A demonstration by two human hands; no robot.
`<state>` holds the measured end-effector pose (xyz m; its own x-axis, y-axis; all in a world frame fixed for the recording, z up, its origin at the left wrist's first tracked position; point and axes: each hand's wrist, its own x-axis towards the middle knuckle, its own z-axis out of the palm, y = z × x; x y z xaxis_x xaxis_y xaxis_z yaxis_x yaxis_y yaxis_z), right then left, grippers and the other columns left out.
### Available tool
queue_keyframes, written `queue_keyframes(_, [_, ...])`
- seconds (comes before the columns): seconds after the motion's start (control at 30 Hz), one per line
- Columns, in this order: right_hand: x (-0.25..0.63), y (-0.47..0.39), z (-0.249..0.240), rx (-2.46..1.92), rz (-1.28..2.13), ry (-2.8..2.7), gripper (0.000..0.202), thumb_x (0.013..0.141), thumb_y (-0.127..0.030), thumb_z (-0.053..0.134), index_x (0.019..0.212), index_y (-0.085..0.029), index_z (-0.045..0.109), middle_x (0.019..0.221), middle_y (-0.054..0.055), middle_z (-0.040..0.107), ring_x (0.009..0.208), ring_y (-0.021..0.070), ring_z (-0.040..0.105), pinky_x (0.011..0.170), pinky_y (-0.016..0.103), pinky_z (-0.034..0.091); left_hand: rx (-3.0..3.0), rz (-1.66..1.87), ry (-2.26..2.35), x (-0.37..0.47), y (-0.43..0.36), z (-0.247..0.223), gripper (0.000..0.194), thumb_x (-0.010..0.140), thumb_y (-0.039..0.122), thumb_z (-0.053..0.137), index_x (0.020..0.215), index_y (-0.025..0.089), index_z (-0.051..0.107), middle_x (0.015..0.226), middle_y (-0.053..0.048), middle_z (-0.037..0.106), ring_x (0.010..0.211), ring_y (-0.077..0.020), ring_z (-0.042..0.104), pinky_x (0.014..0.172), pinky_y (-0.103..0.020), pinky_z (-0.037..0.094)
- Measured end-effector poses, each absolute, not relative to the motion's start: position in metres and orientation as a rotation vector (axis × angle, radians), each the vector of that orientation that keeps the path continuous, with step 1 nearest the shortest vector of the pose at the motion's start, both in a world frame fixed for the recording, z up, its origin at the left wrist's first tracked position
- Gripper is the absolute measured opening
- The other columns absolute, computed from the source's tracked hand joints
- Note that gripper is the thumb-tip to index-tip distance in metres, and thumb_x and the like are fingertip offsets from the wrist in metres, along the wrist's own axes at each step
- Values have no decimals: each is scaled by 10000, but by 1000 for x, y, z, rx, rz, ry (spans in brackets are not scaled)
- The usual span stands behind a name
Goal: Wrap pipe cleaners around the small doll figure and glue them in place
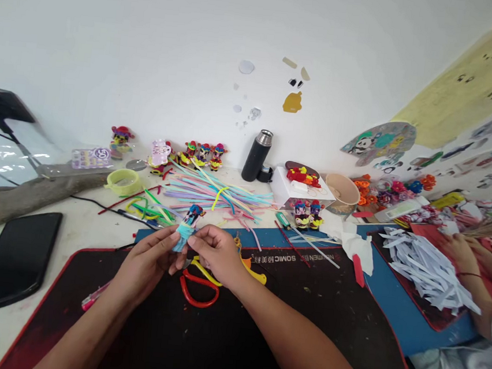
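Above the dark desk mat, my left hand [149, 256] is closed around a small pipe-cleaner doll [184, 231], its body light blue and its head topped with dark blue and red. My right hand [217, 254] pinches at the doll's right side; its fingertips touch the blue body, and whatever finer strand they may hold is too small to make out. Just below both hands lie red-handled scissors [198, 303]. A yellow-handled tool [257, 272] rests partly hidden behind my right hand.
Behind the hands lie a pastel pipe-cleaner bundle [236, 198], finished dolls [203, 156], a black thermos [257, 156] and a white box [291, 196]. A black tablet [16, 261] is on the left. At right, another person's hands [461, 254] are by a heap of white paper strips [424, 271].
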<state>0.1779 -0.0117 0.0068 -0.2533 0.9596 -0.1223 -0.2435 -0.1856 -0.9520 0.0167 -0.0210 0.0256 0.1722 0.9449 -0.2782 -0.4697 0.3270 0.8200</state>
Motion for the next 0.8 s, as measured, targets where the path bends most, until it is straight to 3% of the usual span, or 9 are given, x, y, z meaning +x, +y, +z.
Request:
queue_keyframes(0.23, [181,-14,9,-927,1683,-1047,525,739,-607,888,757,-190,571,655,-40,680,380,34,368,387,215,233,744,1095,868,20,-24,26,409,695,490,942,777,151,730,642,-33,679,511,-159,606,420,-238,449])
queue_keyframes(0.4, [182,-13,6,-902,1709,-1024,506,749,-583,886,787,-192,568,611,-59,648,383,37,368,386,207,243,792,1078,820,20,-24,23,415,739,521,907,765,160,704,648,-29,668,514,-157,601,425,-243,447])
queue_keyframes(0.63, [183,-12,5,-847,1837,-984,488,746,-535,898,888,-213,559,506,-118,535,372,42,308,392,197,211,744,1042,810,14,-27,22,454,775,496,893,1046,168,732,651,-8,671,456,-118,535,440,-225,379])
queue_keyframes(0.8, [185,-13,12,-838,1879,-980,517,711,-524,921,959,-214,590,542,-105,567,392,48,327,399,206,208,733,997,737,11,-25,20,377,791,473,889,966,170,748,640,-14,664,423,-90,495,413,-201,320])
